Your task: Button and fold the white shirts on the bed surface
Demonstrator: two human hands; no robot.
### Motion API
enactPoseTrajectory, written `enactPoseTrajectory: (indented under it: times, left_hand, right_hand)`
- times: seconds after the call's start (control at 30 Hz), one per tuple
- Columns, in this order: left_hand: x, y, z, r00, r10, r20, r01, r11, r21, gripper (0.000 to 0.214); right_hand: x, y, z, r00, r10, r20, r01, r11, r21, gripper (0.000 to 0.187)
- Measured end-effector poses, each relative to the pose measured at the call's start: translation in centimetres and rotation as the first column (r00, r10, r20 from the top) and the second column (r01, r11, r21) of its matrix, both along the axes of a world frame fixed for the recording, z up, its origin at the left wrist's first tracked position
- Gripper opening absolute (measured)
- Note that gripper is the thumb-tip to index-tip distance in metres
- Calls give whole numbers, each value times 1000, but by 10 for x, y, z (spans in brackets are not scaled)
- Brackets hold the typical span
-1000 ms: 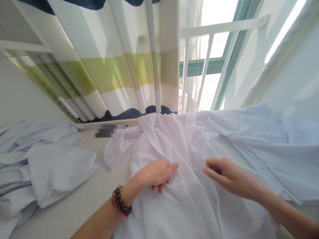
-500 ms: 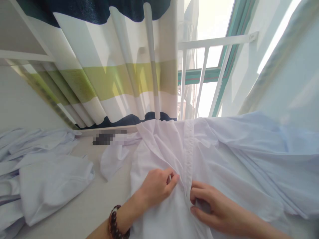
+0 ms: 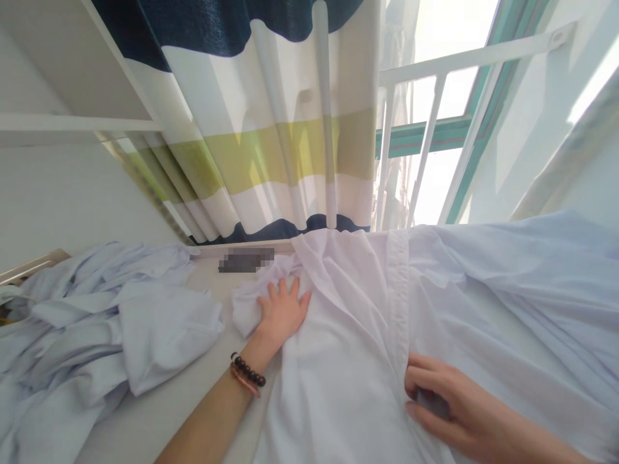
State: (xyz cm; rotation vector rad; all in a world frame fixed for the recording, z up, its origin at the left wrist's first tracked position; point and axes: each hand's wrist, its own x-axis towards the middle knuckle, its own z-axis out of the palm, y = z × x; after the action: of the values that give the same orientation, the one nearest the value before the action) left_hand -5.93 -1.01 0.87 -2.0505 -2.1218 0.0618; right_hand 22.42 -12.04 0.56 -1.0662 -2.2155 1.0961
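A white shirt [image 3: 348, 335] lies spread before me with wrinkles over its front. Its button placket [image 3: 399, 290] runs lengthwise near the middle. My left hand [image 3: 283, 309] rests flat with fingers spread on the shirt's left side, beside a bunched sleeve [image 3: 246, 306]. Dark beads circle that wrist. Lower down, my right hand [image 3: 449, 393] has its fingers curled at the placket's edge, gripping the cloth there. A grey patch shows inside its palm; whether it is shadow or an object I cannot make out.
Crumpled white clothes [image 3: 159, 328] are heaped on the left. A blurred-out dark item [image 3: 242, 261] lies at the back edge. Behind hang a striped curtain [image 3: 271, 154] and a white railing [image 3: 459, 61] before the window.
My left hand has left the placket area, moved up and left, and spread its fingers on the cloth. My right hand stays at the placket. The view has turned left.
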Motion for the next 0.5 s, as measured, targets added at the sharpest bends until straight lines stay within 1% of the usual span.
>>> enactPoseTrajectory:
  times: [0.1, 0.2, 0.3, 0.37, 0.4, 0.43, 0.47, 0.5]
  left_hand:
    - [3, 0, 12, 999, -30, -23, 30, 999, -16, 57]
    - [5, 3, 20, 998, -37, -46, 37, 999, -7, 55]
    - [11, 0, 28, 996, -53, -67, 54, 999, 4, 44]
    - [20, -9, 37, 992, -105, -75, 109, 993, 54, 35]
    - [26, -16, 43, 988, -144, -54, 147, 987, 70, 31]
    - [32, -24, 48, 981, -194, -3, 194, 979, 60, 30]
    - [39, -33, 51, 966, -241, 96, 242, 970, 0, 33]
    - [47, -43, 53, 930, -283, 234, 315, 942, -118, 39]
  right_hand:
    - [1, 2, 0, 1000, 7, 28, -7, 1000, 21, 11]
    - [0, 4, 2, 999, -13, 44, 13, 1000, 0, 13]
    - [1, 9, 2, 996, -91, -7, 90, 992, -83, 14]
    - [4, 13, 0, 988, -138, -63, 126, 978, -164, 15]
    - [6, 15, -1, 984, -152, -93, 131, 970, -205, 16]
    - [8, 18, -2, 979, -163, -121, 130, 962, -240, 17]
    - [11, 19, -3, 974, -171, -146, 127, 955, -269, 19]
    - [13, 21, -4, 970, -178, -168, 124, 949, -290, 20]
